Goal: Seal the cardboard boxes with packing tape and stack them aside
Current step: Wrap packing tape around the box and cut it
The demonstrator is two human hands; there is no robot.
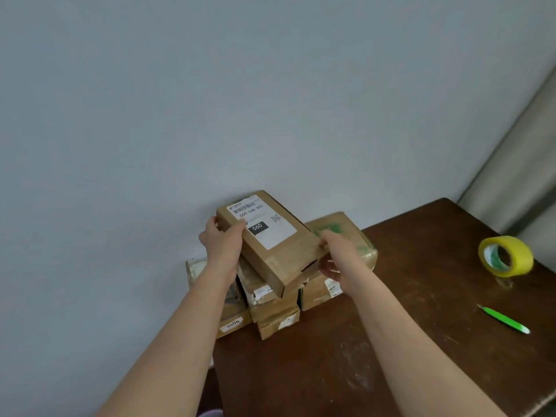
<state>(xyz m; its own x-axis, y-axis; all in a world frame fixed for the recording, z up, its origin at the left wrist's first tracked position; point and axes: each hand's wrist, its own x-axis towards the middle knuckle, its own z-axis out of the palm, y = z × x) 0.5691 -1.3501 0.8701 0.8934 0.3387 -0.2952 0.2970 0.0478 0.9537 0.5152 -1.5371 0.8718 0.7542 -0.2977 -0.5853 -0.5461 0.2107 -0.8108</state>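
A flat brown cardboard box (pixel 279 254) with a white shipping label sits tilted on top of a pile of taped boxes (pixel 278 316) at the table's far left corner. My left hand (pixel 221 239) grips the box's far left end, thumb on top. At the near right end, my right hand (pixel 337 257) holds the box, fingers curled round its edge. A larger box with green print (pixel 346 233) lies behind my right hand.
A yellow roll of packing tape (pixel 506 256) stands on the dark wooden table (pixel 406 341) at the right. A green-handled cutter (pixel 504 319) lies in front of the roll. A grey wall is behind, and the table's left edge drops off beside the pile.
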